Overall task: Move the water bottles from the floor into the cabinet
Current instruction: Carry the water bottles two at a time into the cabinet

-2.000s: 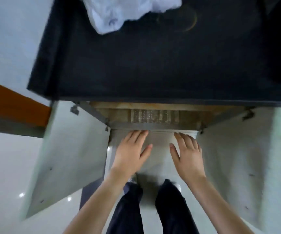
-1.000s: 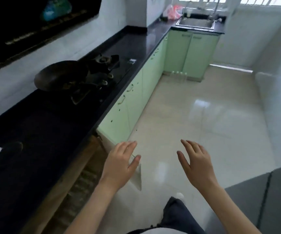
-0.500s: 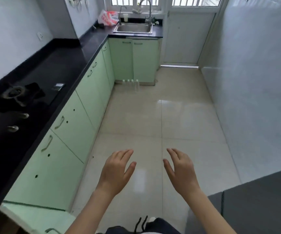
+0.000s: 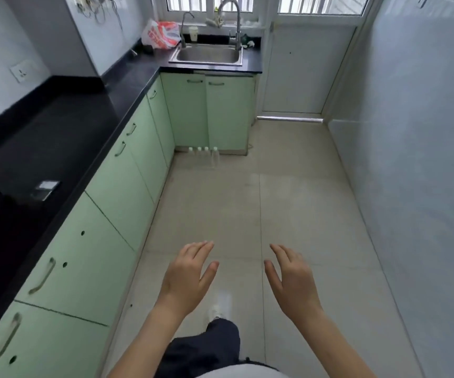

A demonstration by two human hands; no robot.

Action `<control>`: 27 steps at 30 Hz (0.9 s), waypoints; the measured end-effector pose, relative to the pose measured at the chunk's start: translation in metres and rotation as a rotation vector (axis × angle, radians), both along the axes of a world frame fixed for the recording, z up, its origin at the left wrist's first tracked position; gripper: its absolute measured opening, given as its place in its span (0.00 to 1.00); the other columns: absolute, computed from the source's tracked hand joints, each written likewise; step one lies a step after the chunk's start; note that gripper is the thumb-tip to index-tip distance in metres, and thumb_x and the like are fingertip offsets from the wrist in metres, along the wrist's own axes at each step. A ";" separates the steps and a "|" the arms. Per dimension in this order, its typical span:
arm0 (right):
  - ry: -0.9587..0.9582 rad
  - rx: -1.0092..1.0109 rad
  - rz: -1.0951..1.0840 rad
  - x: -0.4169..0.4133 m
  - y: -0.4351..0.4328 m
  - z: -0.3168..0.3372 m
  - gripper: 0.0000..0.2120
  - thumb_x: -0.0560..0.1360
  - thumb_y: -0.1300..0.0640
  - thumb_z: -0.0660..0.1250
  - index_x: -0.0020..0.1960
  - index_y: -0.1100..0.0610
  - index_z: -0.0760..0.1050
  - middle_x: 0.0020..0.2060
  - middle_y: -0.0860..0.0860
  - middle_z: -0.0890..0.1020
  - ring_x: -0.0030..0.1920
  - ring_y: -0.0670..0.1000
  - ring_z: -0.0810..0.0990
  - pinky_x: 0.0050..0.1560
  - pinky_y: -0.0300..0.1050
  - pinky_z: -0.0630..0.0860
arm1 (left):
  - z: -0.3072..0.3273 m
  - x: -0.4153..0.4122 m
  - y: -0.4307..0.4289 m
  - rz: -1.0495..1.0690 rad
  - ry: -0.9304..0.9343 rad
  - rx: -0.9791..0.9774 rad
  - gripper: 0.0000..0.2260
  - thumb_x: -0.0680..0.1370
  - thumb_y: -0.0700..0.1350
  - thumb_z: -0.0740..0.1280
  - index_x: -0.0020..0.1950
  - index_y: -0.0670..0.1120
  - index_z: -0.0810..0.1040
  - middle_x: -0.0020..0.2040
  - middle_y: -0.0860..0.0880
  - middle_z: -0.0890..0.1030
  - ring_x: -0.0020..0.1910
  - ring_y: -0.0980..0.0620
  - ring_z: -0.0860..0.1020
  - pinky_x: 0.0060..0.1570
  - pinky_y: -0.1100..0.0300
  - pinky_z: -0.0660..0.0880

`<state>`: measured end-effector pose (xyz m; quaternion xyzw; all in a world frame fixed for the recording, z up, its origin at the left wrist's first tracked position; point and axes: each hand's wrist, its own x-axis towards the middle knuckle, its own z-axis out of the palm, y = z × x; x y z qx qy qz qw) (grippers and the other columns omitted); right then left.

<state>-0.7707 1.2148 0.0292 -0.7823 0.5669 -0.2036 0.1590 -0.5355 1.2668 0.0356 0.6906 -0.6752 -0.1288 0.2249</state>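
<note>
While I walk: left hand [image 4: 186,276], right hand [image 4: 292,281], fingers spread, holding nothing.
Next: reach water bottles [image 4: 204,155], upper centre floor [image 4: 288,203].

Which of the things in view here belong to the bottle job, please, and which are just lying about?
Part of the job:
- clear plastic water bottles standing in a row on the floor
- pale green cabinets
- left hand and right hand, both empty

Just lying about:
- red and white plastic bag
- steel sink
- white paper cup
</note>
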 end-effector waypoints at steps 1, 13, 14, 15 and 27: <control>0.001 -0.012 -0.003 0.010 -0.026 0.003 0.26 0.80 0.45 0.53 0.66 0.60 0.76 0.58 0.55 0.82 0.59 0.57 0.80 0.58 0.53 0.77 | 0.002 0.014 -0.026 -0.004 0.000 -0.005 0.26 0.80 0.58 0.53 0.69 0.44 0.75 0.65 0.48 0.79 0.66 0.48 0.75 0.63 0.51 0.74; -0.035 -0.109 0.000 0.101 -0.325 0.038 0.26 0.80 0.46 0.54 0.67 0.61 0.76 0.59 0.55 0.81 0.60 0.55 0.78 0.60 0.52 0.75 | 0.035 0.114 -0.330 -0.050 -0.098 -0.105 0.23 0.80 0.54 0.56 0.67 0.41 0.77 0.62 0.44 0.80 0.62 0.43 0.76 0.62 0.48 0.74; -0.028 -0.091 0.007 0.103 -0.346 0.028 0.26 0.79 0.45 0.54 0.67 0.61 0.76 0.59 0.55 0.81 0.61 0.55 0.78 0.60 0.51 0.75 | 0.026 0.117 -0.350 -0.047 -0.098 -0.085 0.23 0.80 0.55 0.56 0.67 0.41 0.77 0.62 0.45 0.80 0.62 0.42 0.77 0.62 0.47 0.74; -0.016 -0.074 0.015 0.105 -0.370 0.018 0.26 0.79 0.45 0.54 0.66 0.61 0.76 0.59 0.54 0.81 0.61 0.56 0.79 0.60 0.51 0.75 | 0.014 0.119 -0.371 -0.036 -0.101 -0.060 0.24 0.80 0.55 0.56 0.67 0.42 0.77 0.62 0.45 0.80 0.62 0.42 0.77 0.62 0.46 0.74; 0.108 -0.036 0.272 0.171 -0.699 0.014 0.25 0.79 0.45 0.54 0.67 0.60 0.76 0.60 0.55 0.81 0.62 0.59 0.77 0.62 0.58 0.75 | 0.017 0.158 -0.644 0.189 -0.075 0.033 0.27 0.82 0.59 0.52 0.68 0.44 0.77 0.64 0.45 0.80 0.66 0.40 0.76 0.65 0.45 0.69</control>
